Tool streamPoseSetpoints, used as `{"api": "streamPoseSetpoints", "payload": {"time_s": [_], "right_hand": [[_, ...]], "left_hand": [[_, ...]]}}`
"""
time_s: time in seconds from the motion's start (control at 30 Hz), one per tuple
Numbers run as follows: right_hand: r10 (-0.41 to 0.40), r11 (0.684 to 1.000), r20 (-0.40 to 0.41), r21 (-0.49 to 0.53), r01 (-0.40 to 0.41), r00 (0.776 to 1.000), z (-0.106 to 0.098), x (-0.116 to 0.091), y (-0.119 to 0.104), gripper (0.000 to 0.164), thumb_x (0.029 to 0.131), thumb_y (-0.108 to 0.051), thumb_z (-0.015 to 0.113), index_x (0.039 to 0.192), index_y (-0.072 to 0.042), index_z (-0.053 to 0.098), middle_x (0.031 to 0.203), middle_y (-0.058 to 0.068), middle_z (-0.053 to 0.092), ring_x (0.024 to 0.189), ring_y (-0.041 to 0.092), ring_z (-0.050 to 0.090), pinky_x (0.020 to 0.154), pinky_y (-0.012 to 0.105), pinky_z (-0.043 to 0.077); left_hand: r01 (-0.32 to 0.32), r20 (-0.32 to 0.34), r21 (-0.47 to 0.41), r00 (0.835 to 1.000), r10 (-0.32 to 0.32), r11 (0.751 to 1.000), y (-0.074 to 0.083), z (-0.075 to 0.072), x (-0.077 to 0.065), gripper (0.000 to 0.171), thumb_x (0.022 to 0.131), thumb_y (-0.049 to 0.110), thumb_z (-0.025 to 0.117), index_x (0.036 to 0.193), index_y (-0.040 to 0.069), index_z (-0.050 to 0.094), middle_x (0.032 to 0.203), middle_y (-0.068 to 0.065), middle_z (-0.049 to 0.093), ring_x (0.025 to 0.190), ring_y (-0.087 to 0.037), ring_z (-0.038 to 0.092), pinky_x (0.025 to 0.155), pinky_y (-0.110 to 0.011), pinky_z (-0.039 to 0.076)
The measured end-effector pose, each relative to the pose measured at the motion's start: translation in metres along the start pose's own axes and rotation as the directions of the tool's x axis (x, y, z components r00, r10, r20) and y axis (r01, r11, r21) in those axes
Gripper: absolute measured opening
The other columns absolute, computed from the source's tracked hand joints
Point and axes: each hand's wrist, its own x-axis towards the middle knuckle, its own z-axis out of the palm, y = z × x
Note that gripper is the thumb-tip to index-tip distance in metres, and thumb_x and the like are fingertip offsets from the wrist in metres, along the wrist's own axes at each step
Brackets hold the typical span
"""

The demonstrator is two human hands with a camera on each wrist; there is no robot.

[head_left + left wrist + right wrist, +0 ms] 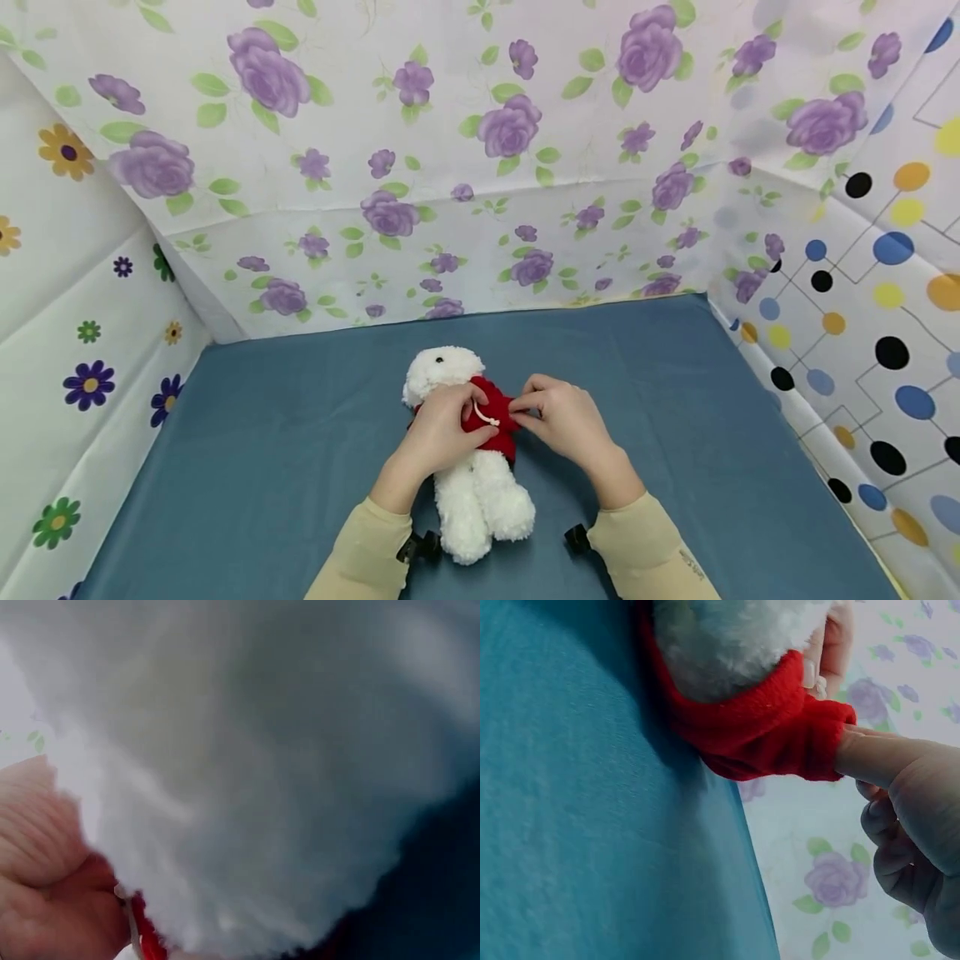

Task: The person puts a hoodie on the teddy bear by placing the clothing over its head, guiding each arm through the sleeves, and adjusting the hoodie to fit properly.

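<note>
A white fluffy stuffed animal [444, 367] lies face up, its head away from me and its legs toward me. It wears a red top [504, 446] with a white cord [486, 415] on the chest. My left hand [446, 429] lies across the chest, thumb and fingers curled at the red cloth beside the cord. My right hand [562, 417] is at the sleeve; in the right wrist view, a finger [881, 757] reaches into the cuff of the red sleeve [821, 742]. White plush [225, 825] fills most of the left wrist view and hides much of the left hand's work.
The toy lies on a blue cloth-covered table [285, 467]. A white sheet with purple flowers [390, 212] hangs behind it. Side sheets carry flowers on the left [88, 385] and coloured dots on the right [892, 354]. Black wrist cameras [577, 540] sit by both cuffs.
</note>
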Motion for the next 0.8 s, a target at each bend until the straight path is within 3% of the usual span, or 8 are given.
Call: {"api": "streamPoseSetpoints", "payload": {"time_s": [0.1, 0.2, 0.3, 0.37, 0.43, 0.5, 0.63, 0.8], "right_hand": [[0.008, 0.998, -0.052, -0.058, -0.011, 0.999, 0.004, 0.002, -0.002, 0.014, 0.087, -0.015, 0.091, 0.099, -0.018, 0.086, 0.096, -0.004, 0.066, 0.069, 0.007, 0.062, 0.060, 0.023, 0.053], [0.102, 0.993, -0.089, -0.056, -0.107, 0.991, 0.007, 0.003, -0.004, 0.008, 0.091, -0.013, 0.088, 0.097, -0.016, 0.083, 0.098, -0.003, 0.066, 0.071, 0.009, 0.064, 0.063, 0.027, 0.056], [0.252, 0.968, -0.079, 0.015, -0.252, 0.965, 0.010, 0.004, -0.006, 0.005, 0.096, -0.015, 0.083, 0.096, -0.016, 0.078, 0.099, -0.002, 0.064, 0.072, 0.010, 0.061, 0.063, 0.030, 0.054], [0.349, 0.934, -0.037, 0.089, -0.345, 0.936, 0.011, 0.004, -0.006, 0.004, 0.100, -0.015, 0.078, 0.097, -0.015, 0.075, 0.100, 0.000, 0.062, 0.072, 0.011, 0.058, 0.064, 0.031, 0.053], [0.408, 0.900, 0.008, 0.165, -0.404, 0.913, 0.012, 0.005, -0.003, 0.004, 0.103, -0.015, 0.073, 0.100, -0.013, 0.074, 0.102, 0.002, 0.061, 0.074, 0.012, 0.056, 0.066, 0.032, 0.052], [0.429, 0.876, 0.021, 0.231, -0.422, 0.903, 0.010, 0.004, 0.001, 0.006, 0.107, -0.014, 0.068, 0.104, -0.012, 0.072, 0.105, 0.003, 0.062, 0.078, 0.014, 0.056, 0.069, 0.034, 0.052], [0.354, 0.888, -0.030, 0.324, -0.326, 0.935, -0.001, 0.001, 0.009, 0.004, 0.104, -0.014, 0.073, 0.108, -0.015, 0.074, 0.106, -0.001, 0.065, 0.083, 0.016, 0.059, 0.071, 0.036, 0.052], [0.213, 0.940, -0.004, 0.275, -0.204, 0.977, -0.009, 0.001, 0.006, 0.014, 0.091, -0.025, 0.088, 0.103, -0.024, 0.081, 0.101, -0.010, 0.069, 0.084, 0.016, 0.063, 0.068, 0.031, 0.053]], "left_hand": [[0.001, 0.005, -0.006, 1.000, -0.001, 1.000, 0.000, -0.001, 0.000, 0.034, 0.087, 0.022, 0.092, 0.112, 0.012, 0.070, 0.071, 0.006, 0.050, 0.070, -0.012, 0.047, 0.061, -0.031, 0.043], [-0.003, 0.013, -0.013, 1.000, 0.003, 1.000, 0.001, -0.002, -0.001, 0.037, 0.086, 0.020, 0.092, 0.114, 0.011, 0.070, 0.072, 0.005, 0.050, 0.068, -0.013, 0.047, 0.061, -0.031, 0.043], [-0.007, 0.019, -0.005, 1.000, 0.007, 1.000, 0.003, -0.002, -0.001, 0.043, 0.086, 0.019, 0.092, 0.122, 0.011, 0.070, 0.074, 0.005, 0.052, 0.069, -0.013, 0.047, 0.063, -0.031, 0.043], [-0.022, 0.031, 0.003, 0.999, 0.022, 1.000, 0.004, -0.001, -0.001, 0.048, 0.088, 0.017, 0.090, 0.131, 0.009, 0.070, 0.079, 0.004, 0.056, 0.073, -0.014, 0.050, 0.066, -0.032, 0.044], [-0.042, 0.041, 0.024, 0.998, 0.041, 0.999, 0.004, 0.000, -0.001, 0.053, 0.089, 0.017, 0.089, 0.138, 0.007, 0.069, 0.089, 0.001, 0.064, 0.082, -0.016, 0.055, 0.071, -0.034, 0.046], [-0.049, 0.051, 0.041, 0.998, 0.047, 0.998, 0.004, 0.000, -0.002, 0.055, 0.092, 0.018, 0.086, 0.142, 0.005, 0.068, 0.098, -0.004, 0.068, 0.089, -0.019, 0.059, 0.074, -0.037, 0.048], [-0.019, 0.062, 0.031, 0.998, 0.017, 0.999, 0.002, -0.001, -0.004, 0.054, 0.094, 0.020, 0.084, 0.142, 0.002, 0.068, 0.114, -0.010, 0.070, 0.102, -0.025, 0.062, 0.082, -0.040, 0.052], [-0.029, 0.062, 0.025, 0.998, 0.028, 0.999, 0.000, -0.004, -0.003, 0.055, 0.093, 0.020, 0.084, 0.142, 0.001, 0.068, 0.114, -0.010, 0.070, 0.101, -0.025, 0.062, 0.083, -0.040, 0.054]]}}
